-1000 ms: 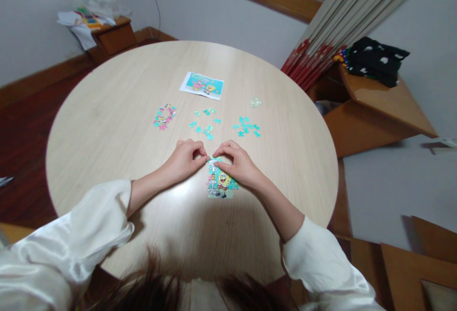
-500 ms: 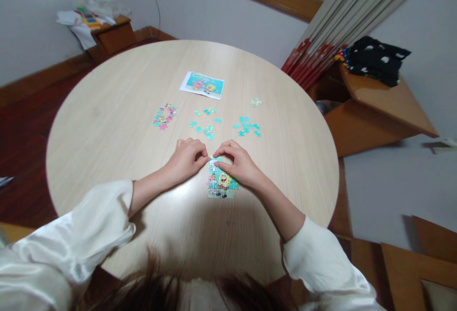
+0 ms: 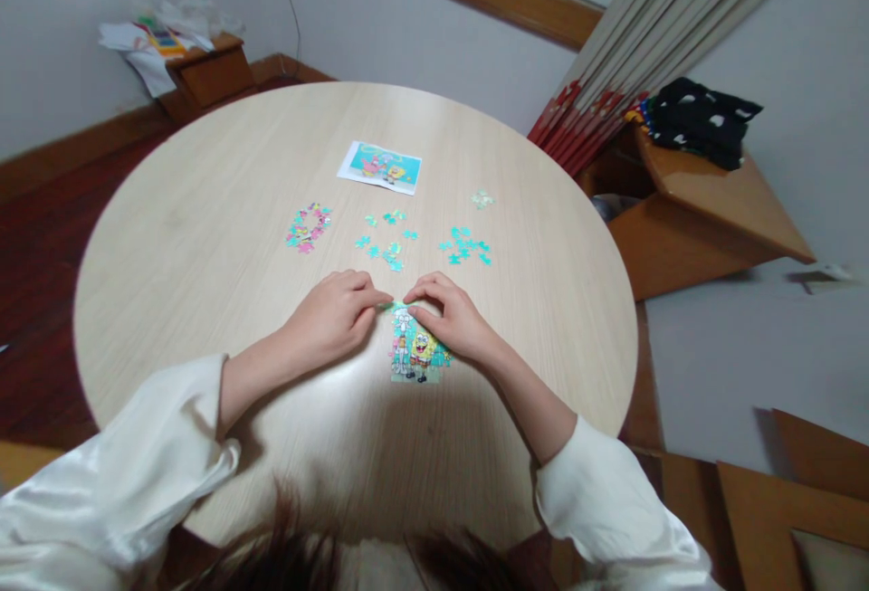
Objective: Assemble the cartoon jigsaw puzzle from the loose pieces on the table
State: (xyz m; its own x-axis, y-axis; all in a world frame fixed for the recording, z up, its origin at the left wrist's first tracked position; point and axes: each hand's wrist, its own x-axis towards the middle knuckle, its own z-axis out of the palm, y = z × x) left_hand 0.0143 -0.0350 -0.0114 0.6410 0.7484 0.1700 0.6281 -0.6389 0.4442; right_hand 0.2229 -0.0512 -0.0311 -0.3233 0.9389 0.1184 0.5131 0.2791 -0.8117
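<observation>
A small partly built cartoon jigsaw [image 3: 415, 357] lies on the round light wood table [image 3: 204, 238], near me. My left hand [image 3: 332, 315] rests beside the jigsaw's top left corner, fingers curled, pinching a small teal piece [image 3: 388, 305] against the top edge. My right hand [image 3: 452, 315] lies over the jigsaw's upper right part, fingers bent and pressed down on it. Loose teal pieces [image 3: 466, 245] lie just beyond the hands, and more of them [image 3: 384, 245] sit to the left.
A printed reference picture [image 3: 380, 166] lies farther back on the table. A pink and teal pile of pieces [image 3: 307, 227] sits at the left, a tiny pale cluster [image 3: 482, 200] at the right. Wooden furniture [image 3: 685, 211] with dark clothing [image 3: 699, 125] stands right.
My left hand's fingers have stretched forward and flattened toward the jigsaw's top edge. The whole view has shifted slightly. The right hand stays on the jigsaw.
</observation>
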